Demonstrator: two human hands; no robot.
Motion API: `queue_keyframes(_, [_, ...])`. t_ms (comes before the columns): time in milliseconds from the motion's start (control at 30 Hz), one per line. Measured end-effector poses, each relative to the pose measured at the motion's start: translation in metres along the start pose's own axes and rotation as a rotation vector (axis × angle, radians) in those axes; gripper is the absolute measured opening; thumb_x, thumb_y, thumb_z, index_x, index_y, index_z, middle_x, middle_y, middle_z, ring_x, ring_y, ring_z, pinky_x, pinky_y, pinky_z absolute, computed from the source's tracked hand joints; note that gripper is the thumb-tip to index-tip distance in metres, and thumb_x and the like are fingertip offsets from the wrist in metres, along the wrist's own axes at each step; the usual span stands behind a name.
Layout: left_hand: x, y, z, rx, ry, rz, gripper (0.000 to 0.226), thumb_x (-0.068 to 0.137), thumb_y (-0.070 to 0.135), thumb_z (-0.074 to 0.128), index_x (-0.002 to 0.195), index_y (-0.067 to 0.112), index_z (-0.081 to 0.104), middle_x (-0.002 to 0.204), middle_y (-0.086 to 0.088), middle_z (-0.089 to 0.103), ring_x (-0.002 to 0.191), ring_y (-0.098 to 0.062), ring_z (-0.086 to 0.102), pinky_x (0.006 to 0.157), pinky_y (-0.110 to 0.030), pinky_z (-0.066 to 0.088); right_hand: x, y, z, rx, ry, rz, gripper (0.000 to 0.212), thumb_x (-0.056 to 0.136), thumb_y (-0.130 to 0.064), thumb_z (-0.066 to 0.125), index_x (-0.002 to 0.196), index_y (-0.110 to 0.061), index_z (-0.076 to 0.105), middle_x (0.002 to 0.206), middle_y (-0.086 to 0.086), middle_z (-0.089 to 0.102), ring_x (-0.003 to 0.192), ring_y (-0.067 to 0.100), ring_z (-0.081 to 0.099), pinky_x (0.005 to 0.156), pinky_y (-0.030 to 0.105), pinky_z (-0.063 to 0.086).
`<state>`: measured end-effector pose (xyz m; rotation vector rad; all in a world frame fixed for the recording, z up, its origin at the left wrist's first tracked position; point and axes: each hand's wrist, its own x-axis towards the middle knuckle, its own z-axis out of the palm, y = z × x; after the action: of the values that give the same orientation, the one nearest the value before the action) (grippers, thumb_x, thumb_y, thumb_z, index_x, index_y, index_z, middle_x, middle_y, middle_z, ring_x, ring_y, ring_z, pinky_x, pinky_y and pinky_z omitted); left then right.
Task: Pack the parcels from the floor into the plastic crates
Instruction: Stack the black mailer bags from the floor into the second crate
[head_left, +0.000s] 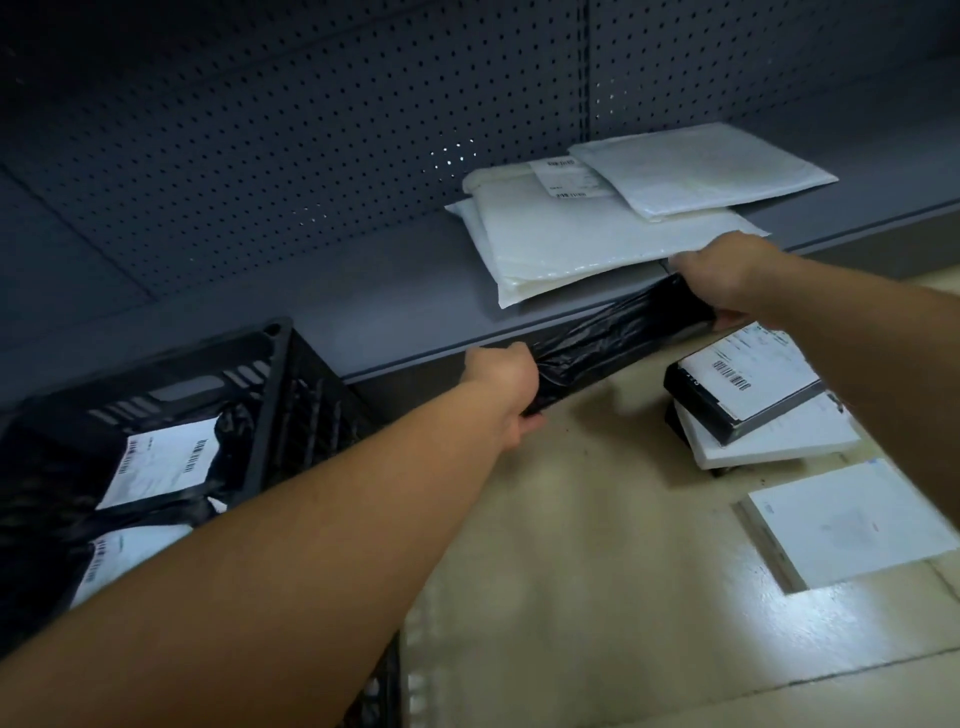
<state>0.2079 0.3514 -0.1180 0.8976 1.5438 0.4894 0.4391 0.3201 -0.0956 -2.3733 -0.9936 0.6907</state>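
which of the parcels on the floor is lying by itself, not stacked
The flat white parcel nearest the camera lies alone on the floor; the black labelled parcel sits stacked on a white one.

Crate (270, 395) at 8 o'clock holds parcels (161, 462); mailers (597, 228) lie on the shelf (405, 291) at 1 o'clock; boxes (753, 400) on the floor (597, 519) at 3 o'clock.

Black crate (270, 405): left side cut by frame edge, near wall behind left forearm. Lower white label (122, 558) part covered by forearm. Barcode text on all labels too small to read. White flat box (852, 525) clipped at right edge. Fingertips of both hands hidden behind black poly parcel (613, 338).
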Motion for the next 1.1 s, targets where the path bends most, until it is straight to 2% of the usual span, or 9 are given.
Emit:
queue_keyframes(67, [-0.003, -0.001, -0.013, 0.007, 0.002, 0.012, 0.032, 0.101, 0.032, 0.051, 0.131, 0.021, 0.052, 0.120, -0.010, 0.066, 0.097, -0.034, 0.070, 0.061, -0.047, 0.063, -0.009, -0.007, 0.001, 0.047, -0.012, 0.034, 0.039, 0.103, -0.038, 0.048, 0.094, 0.000, 0.053, 0.084, 0.021, 0.059, 0.056, 0.034, 0.064, 0.048, 0.028, 0.045])
queue_keyframes(300, [-0.037, -0.001, -0.061, 0.063, -0.148, 0.055, 0.012, 0.103, 0.020, 0.049, 0.103, 0.018, 0.061, 0.101, -0.009, 0.069, 0.098, -0.035, 0.074, 0.083, -0.049, 0.062, -0.048, -0.033, -0.007, 0.200, -0.112, 0.068, 0.033, 0.098, -0.033, 0.064, 0.095, 0.000, 0.057, 0.093, 0.021, 0.064, 0.069, 0.036, 0.069, 0.049, 0.033, 0.056])
queue_keyframes(400, [-0.049, 0.006, -0.079, 0.071, -0.179, 0.087, 0.017, 0.100, 0.018, 0.052, 0.108, 0.017, 0.067, 0.110, -0.011, 0.074, 0.095, -0.030, 0.074, 0.081, -0.043, 0.062, -0.063, -0.041, -0.011, 0.273, -0.142, 0.089, 0.026, 0.096, -0.026, 0.065, 0.098, 0.000, 0.060, 0.093, 0.019, 0.062, 0.068, 0.032, 0.068, 0.039, 0.027, 0.053])
queue_keyframes(567, [-0.059, 0.025, -0.110, -0.010, -0.127, 0.214, 0.019, 0.094, 0.015, 0.061, 0.113, 0.014, 0.058, 0.099, -0.008, 0.072, 0.081, -0.024, 0.069, 0.069, -0.034, 0.059, -0.091, -0.063, -0.019, 0.512, -0.189, 0.086, 0.022, 0.096, -0.020, 0.064, 0.108, -0.001, 0.061, 0.102, 0.019, 0.063, 0.077, 0.028, 0.067, 0.045, 0.032, 0.059])
queue_keyframes(667, [-0.068, 0.040, -0.132, -0.048, -0.102, 0.277, 0.016, 0.093, 0.014, 0.062, 0.107, 0.019, 0.065, 0.103, -0.005, 0.074, 0.089, -0.022, 0.070, 0.079, -0.036, 0.060, -0.104, -0.083, -0.016, 0.640, -0.195, 0.053, 0.024, 0.098, -0.017, 0.059, 0.115, 0.000, 0.058, 0.104, 0.018, 0.060, 0.075, 0.028, 0.065, 0.048, 0.037, 0.061])
queue_keyframes(833, [-0.080, 0.062, -0.181, -0.024, -0.034, 0.402, 0.011, 0.093, 0.012, 0.059, 0.094, 0.019, 0.068, 0.098, -0.002, 0.074, 0.090, -0.022, 0.070, 0.089, -0.040, 0.060, -0.121, -0.119, 0.002, 0.772, -0.197, -0.026, 0.013, 0.098, -0.012, 0.053, 0.105, -0.002, 0.058, 0.094, 0.012, 0.061, 0.079, 0.029, 0.063, 0.059, 0.039, 0.064])
queue_keyframes(900, [-0.084, 0.068, -0.205, -0.027, -0.003, 0.434, 0.013, 0.093, 0.011, 0.058, 0.088, 0.020, 0.065, 0.093, -0.004, 0.072, 0.088, -0.022, 0.066, 0.093, -0.044, 0.057, -0.131, -0.136, 0.013, 0.775, -0.195, -0.050, 0.009, 0.098, -0.012, 0.055, 0.100, -0.006, 0.062, 0.095, 0.009, 0.065, 0.078, 0.026, 0.063, 0.052, 0.032, 0.062])
queue_keyframes(1000, [-0.084, 0.069, -0.246, -0.065, 0.060, 0.453, 0.008, 0.098, 0.018, 0.060, 0.098, 0.023, 0.066, 0.103, -0.006, 0.074, 0.102, -0.025, 0.069, 0.099, -0.048, 0.055, -0.149, -0.162, 0.034, 0.750, -0.212, -0.115, 0.012, 0.099, -0.015, 0.056, 0.100, -0.014, 0.067, 0.100, 0.005, 0.068, 0.085, 0.023, 0.064, 0.059, 0.029, 0.055])
queue_keyframes(1100, [-0.080, 0.063, -0.286, -0.131, 0.109, 0.480, 0.018, 0.099, 0.022, 0.062, 0.117, 0.024, 0.066, 0.102, -0.002, 0.078, 0.093, -0.021, 0.074, 0.092, -0.045, 0.059, -0.171, -0.186, 0.053, 0.789, -0.261, -0.205, 0.022, 0.100, -0.016, 0.057, 0.116, -0.008, 0.069, 0.100, 0.006, 0.070, 0.084, 0.025, 0.064, 0.068, 0.036, 0.046])
